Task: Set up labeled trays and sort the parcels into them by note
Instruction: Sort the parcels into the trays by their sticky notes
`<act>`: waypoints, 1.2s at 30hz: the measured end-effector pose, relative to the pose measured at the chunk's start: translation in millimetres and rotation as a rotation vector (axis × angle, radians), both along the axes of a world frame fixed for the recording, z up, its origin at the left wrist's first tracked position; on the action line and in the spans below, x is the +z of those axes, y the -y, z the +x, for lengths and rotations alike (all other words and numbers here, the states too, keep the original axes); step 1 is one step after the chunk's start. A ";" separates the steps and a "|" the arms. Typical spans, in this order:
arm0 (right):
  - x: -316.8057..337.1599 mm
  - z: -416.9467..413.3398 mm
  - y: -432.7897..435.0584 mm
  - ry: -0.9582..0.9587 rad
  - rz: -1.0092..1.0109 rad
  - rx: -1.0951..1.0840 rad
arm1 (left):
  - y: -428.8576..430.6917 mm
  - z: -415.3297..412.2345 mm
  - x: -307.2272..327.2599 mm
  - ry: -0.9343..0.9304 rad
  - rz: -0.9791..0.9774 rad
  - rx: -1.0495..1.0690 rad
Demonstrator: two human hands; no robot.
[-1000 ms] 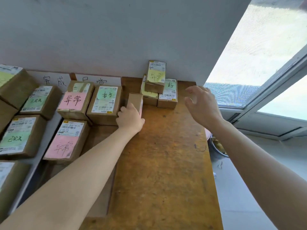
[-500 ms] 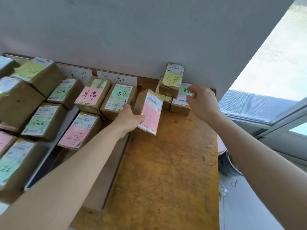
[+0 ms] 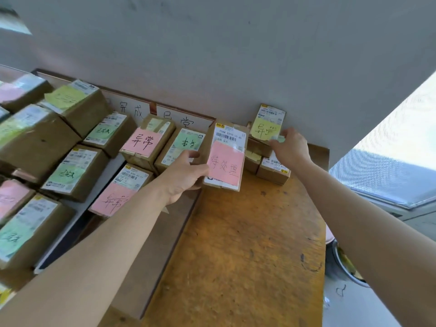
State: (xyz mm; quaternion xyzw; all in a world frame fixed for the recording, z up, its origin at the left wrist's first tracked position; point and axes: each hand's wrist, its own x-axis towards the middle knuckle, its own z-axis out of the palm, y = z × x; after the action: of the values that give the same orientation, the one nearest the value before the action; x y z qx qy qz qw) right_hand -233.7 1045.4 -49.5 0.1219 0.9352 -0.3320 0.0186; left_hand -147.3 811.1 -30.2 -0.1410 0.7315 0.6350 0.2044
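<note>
The brown cardboard parcel with the pink note (image 3: 225, 159) is near the far end of the orange-brown wooden table (image 3: 247, 244), just in front of the grey wall (image 3: 236, 55). It is tipped up so that its labelled face looks back at the person. Its long axis runs from the table up toward the wall, with the barcode label at the top and the pink note below. Whether its lower short edge touches the table cannot be told.

The left hand (image 3: 182, 175) grips the parcel by its left long edge, thumb on the front and fingers curled behind. The right hand (image 3: 290, 147) reaches to a small stack of cardboard parcels (image 3: 271, 171) in the table's far right corner. Its fingers lie at the near corner of the top parcel with the yellow note (image 3: 267, 126); whether they pinch it cannot be told.

Just left of the held parcel, a shallow brown tray (image 3: 169, 244) holds parcels with pink and green notes, set close together. The near stretch of the table is bare wood, and its right edge drops to the floor.
</note>
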 end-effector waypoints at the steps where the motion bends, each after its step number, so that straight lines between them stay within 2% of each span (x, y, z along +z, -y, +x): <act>1: -3.8 -4.7 1.0 0.021 -0.013 -0.021 | 0.9 -2.4 -1.1 0.000 -0.002 0.018; 7: -13.0 -32.3 20.3 0.192 -0.083 -0.173 | 0.2 -19.1 2.5 -0.043 0.025 0.089; 12: -12.2 -53.0 29.6 0.342 -0.325 -0.312 | -3.6 -30.2 6.1 -0.095 0.002 0.107; 14: -15.5 -57.3 29.6 0.380 -0.354 -0.317 | -3.7 -32.8 6.1 -0.105 -0.010 0.113; 20: -16.0 -62.1 36.7 0.389 -0.407 -0.287 | -3.2 -33.4 2.0 -0.093 -0.001 0.162; 25: -12.8 -56.9 34.3 0.367 -0.711 -0.358 | -3.1 -27.6 1.6 -0.072 0.007 0.167; 36: 34.5 -8.5 18.5 0.191 -0.768 -0.253 | 2.5 -2.8 12.5 -0.076 0.082 0.114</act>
State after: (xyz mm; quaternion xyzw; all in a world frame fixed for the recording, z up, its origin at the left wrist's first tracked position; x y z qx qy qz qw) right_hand -242.2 1026.9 -15.0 0.2504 0.7151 -0.6435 0.1087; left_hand -150.1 808.6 -17.7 -0.1496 0.7030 0.6798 0.1457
